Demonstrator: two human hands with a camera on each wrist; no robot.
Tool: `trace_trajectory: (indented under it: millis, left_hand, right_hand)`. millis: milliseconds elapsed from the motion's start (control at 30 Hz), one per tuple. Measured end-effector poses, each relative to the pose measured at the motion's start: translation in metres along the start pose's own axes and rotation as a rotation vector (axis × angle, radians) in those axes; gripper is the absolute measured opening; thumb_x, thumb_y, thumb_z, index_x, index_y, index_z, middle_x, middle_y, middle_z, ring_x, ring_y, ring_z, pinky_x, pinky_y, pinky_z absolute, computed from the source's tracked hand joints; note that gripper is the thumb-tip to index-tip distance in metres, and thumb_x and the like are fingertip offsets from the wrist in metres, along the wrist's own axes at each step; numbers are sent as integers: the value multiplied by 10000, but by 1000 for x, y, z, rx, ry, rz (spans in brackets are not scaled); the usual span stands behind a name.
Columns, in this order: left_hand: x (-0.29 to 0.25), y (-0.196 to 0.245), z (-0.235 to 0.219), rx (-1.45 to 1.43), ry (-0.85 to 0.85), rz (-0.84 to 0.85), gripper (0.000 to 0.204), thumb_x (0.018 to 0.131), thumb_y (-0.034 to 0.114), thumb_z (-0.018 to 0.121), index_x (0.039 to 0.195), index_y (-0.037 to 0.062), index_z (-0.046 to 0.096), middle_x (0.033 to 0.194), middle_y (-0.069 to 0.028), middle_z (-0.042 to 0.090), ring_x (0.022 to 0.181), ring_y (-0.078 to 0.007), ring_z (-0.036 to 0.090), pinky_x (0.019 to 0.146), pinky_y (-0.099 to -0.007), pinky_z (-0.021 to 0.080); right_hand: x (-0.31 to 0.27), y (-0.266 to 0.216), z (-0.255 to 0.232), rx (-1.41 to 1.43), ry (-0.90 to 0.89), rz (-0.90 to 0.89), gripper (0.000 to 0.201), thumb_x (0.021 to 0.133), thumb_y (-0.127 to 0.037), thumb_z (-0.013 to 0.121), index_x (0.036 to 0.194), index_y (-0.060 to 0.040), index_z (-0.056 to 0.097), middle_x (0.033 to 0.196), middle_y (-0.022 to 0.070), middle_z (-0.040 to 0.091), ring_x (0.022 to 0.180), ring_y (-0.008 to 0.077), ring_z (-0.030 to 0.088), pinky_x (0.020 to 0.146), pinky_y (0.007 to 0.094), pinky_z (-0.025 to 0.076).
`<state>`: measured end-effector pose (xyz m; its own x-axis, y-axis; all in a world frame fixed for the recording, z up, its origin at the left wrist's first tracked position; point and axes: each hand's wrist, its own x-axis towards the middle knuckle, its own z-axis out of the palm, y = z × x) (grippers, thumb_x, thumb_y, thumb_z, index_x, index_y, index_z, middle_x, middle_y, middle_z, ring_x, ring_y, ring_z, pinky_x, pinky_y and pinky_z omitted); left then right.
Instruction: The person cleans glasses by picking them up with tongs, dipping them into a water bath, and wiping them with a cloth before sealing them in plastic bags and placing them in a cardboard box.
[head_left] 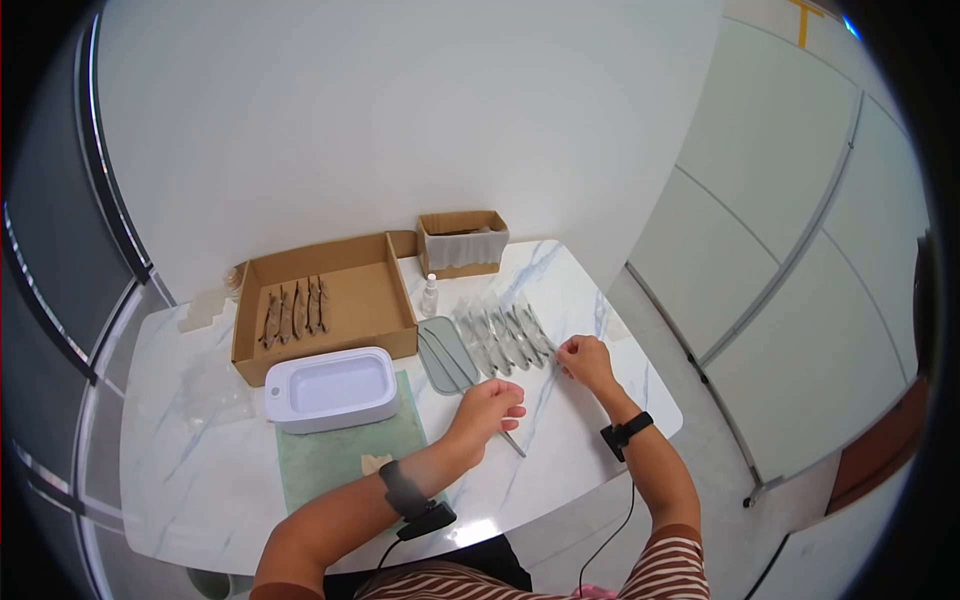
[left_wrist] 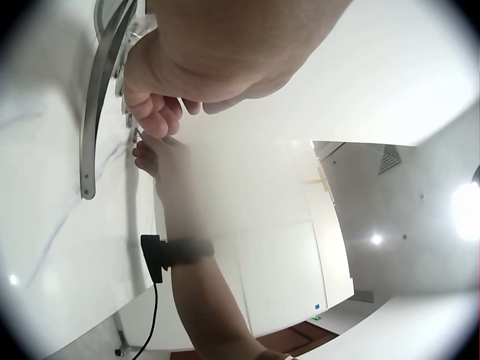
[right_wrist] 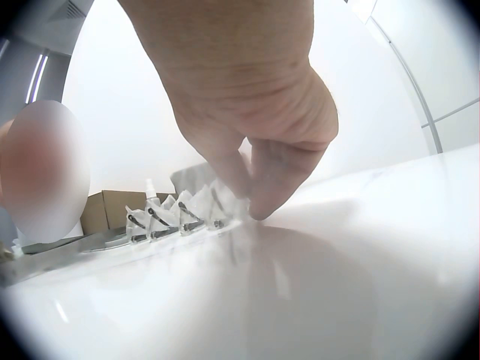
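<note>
Several clear plastic bags (head_left: 497,335) lie in a row on the table, each with a slender dark-and-silver item inside. My right hand (head_left: 588,362) is at the right end of that row, thumb and fingertips pinching the edge of the end bag (right_wrist: 220,204). My left hand (head_left: 485,415) hovers over the table nearer to me, its fingers loosely curled with nothing in them. Beneath it lies a pair of metal tweezers (left_wrist: 91,142), whose joined end (head_left: 516,447) sticks out towards me. Just beyond the left hand is a grey tray (head_left: 447,356) with thin metal pieces on it.
An open cardboard box (head_left: 355,290) holds several brown slender items (head_left: 295,312). Before it, a white-lilac basin device (head_left: 335,418) stands on a green mat (head_left: 335,465). A small spray bottle (head_left: 430,297) and a lined smaller box (head_left: 465,268) stand behind. Clear plastic (head_left: 215,390) lies at left.
</note>
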<state>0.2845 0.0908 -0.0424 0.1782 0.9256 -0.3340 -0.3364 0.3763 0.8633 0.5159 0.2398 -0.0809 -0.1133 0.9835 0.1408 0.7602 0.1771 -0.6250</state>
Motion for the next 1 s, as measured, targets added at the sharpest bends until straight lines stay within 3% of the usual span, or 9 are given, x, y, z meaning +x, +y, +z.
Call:
trace_trajectory:
  millis: [367,467,600,700,800,867,933,1000]
  left_hand:
    - [-8,5,-5,5,15,26,197,966,197,631,1096,50,645,1060,-39,665,1008,-166,653,860,-321,531]
    - [-14,7,-6,-9,32,56,180,955,198,629,1062,55,650,1001,-25,648,930,-140,651,789,-289,513]
    - [-23,14,-14,9,40,75,210,967,208,631,1104,50,648,1059,-37,664,995,-171,658,850,-323,527]
    - [-33,19,-17,-5,51,114,205,965,215,633,1099,59,647,1045,-31,658,956,-154,645,827,-311,515]
    - [-44,27,-25,-34,131,161,184,954,201,649,1080,68,644,981,-12,637,857,-120,611,725,-282,498]
    - [-47,27,-31,-63,171,253,118,928,159,678,996,90,612,844,16,579,716,-85,537,601,-253,443]
    - [-48,27,-40,-23,248,356,141,912,136,697,916,96,561,780,28,520,667,-74,475,563,-257,400]
    - [-52,28,-49,17,326,449,213,896,114,715,835,102,511,716,39,461,618,-63,413,525,-260,357]
  right_hand:
    - [5,-5,-1,48,-41,30,165,820,-207,699,787,-50,736,612,61,701,571,176,704,611,304,555]
    - [5,-6,-4,-8,-73,28,186,830,-236,705,829,-53,741,660,52,715,584,162,707,608,293,552]
    - [-1,-18,-17,25,-116,72,238,852,-284,700,907,-56,744,755,53,734,596,157,709,604,294,550]
    - [-6,-25,-28,15,-84,79,256,861,-297,691,931,-56,743,769,56,735,596,163,711,603,299,553]
    - [1,-11,-26,61,2,21,256,866,-284,679,970,-58,740,737,72,720,597,170,714,586,299,553]
    - [3,-18,-27,109,63,-4,195,859,-232,690,934,-55,723,672,75,677,576,159,698,570,302,552]
    - [-5,-40,-29,217,188,-77,117,835,-141,708,802,-47,646,642,70,632,529,151,651,519,311,513]
    - [1,-45,-25,233,242,-137,236,824,-41,691,695,-54,493,604,49,533,500,148,522,498,311,431]
